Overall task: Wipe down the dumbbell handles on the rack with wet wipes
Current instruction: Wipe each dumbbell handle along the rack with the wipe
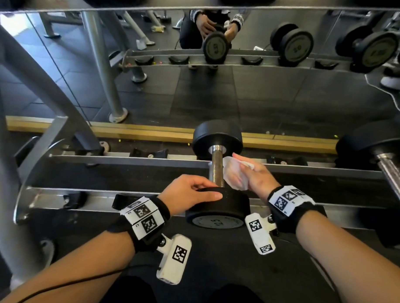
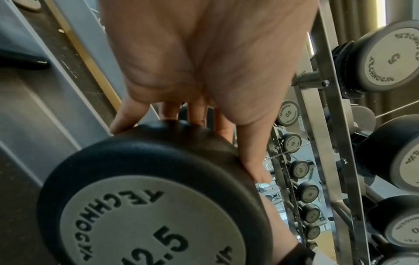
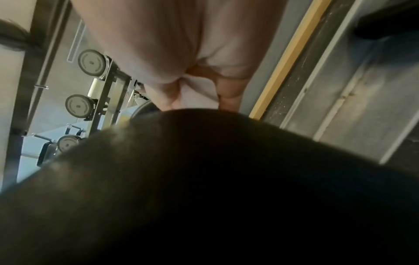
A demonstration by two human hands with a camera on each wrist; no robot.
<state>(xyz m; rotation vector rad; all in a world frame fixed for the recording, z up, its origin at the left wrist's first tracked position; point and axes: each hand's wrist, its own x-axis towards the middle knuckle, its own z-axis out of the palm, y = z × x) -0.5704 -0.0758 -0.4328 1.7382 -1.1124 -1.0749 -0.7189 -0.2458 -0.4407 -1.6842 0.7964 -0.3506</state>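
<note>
A black 12.5 dumbbell lies across the rack rails, its steel handle (image 1: 216, 170) running away from me between the far head (image 1: 217, 136) and the near head (image 1: 222, 208). My left hand (image 1: 202, 191) grips the top rim of the near head (image 2: 147, 206), fingers over the far edge and thumb (image 2: 254, 161) along the near side. My right hand (image 1: 243, 171) holds a crumpled white wet wipe (image 1: 233, 175) just right of the handle, at or almost touching it. In the right wrist view the wipe (image 3: 197, 95) is tucked in the right hand (image 3: 192, 53), above the dark, blurred head (image 3: 226, 179).
A second dumbbell (image 1: 380, 157) sits on the rack to the right. Empty black cradles (image 1: 149, 153) line the back rail to the left. The slanted rack upright (image 1: 38, 89) stands at left. A mirror behind reflects the rack. More dumbbells (image 2: 385, 57) show in the left wrist view.
</note>
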